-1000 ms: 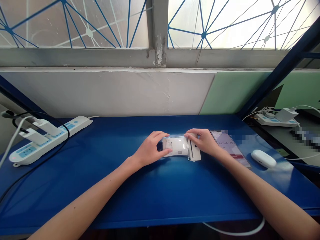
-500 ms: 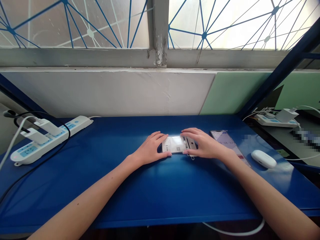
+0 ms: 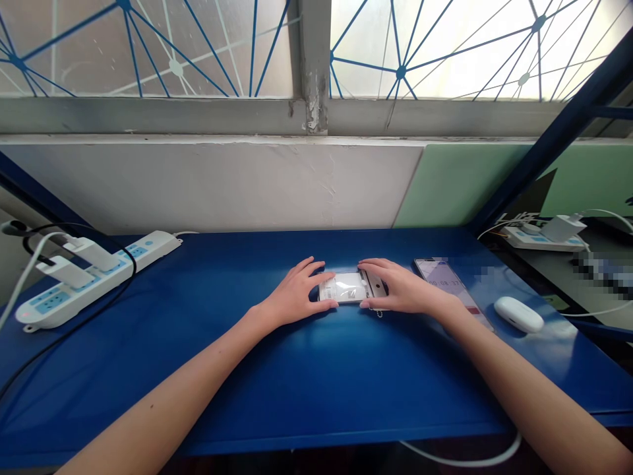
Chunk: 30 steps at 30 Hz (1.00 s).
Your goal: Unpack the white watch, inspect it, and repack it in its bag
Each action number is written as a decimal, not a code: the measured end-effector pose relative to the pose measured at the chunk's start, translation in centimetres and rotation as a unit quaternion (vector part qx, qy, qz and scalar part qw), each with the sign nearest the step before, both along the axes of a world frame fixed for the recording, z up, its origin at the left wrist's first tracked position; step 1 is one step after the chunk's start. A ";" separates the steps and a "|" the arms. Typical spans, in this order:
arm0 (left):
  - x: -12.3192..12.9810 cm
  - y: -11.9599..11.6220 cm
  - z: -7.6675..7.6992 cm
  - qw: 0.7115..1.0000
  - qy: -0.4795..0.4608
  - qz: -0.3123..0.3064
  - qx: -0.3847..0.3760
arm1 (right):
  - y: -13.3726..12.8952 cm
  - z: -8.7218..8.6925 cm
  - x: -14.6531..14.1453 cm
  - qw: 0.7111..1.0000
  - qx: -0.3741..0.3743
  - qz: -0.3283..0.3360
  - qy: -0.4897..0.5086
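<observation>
A flat card holder (image 3: 350, 287) with a shiny clear face lies on the blue desk between my hands. Its right end is grey with dark holes, and a small ball chain (image 3: 380, 314) hangs from the lower right corner. My left hand (image 3: 295, 293) has its thumb and index finger at the left end, the other fingers spread. At the right end, the thumb and fingers of my right hand (image 3: 397, 285) close around the near and far edges, hiding part of that end.
Right of my hands lies a phone (image 3: 448, 280) showing a timer, partly under my right forearm, beside a white earbud case (image 3: 518, 315). At left stands a white power strip (image 3: 148, 247) with chargers and cables. The desk (image 3: 237, 409) ends at a wall below the windows.
The fingers of my left hand have lifted and spread slightly. Glare on the card holder has shifted, covering print seen before. Both hands stay at its ends.
</observation>
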State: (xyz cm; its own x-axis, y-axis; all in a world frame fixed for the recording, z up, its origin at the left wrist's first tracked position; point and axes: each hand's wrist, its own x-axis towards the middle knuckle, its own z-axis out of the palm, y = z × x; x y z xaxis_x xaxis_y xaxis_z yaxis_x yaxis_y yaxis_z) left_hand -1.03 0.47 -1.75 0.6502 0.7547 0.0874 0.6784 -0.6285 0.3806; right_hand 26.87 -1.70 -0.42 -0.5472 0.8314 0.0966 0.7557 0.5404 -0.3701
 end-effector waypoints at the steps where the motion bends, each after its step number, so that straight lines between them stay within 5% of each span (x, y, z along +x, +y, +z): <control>1: 0.0 0.0 0.0 1.000 0.003 0.001 -0.001 | 0.0 0.1 0.1 1.000 0.000 -0.001 -0.005; 30: -1.1 0.5 0.6 0.999 0.029 -0.028 0.000 | -0.1 0.6 0.9 1.000 -0.015 -0.003 -0.020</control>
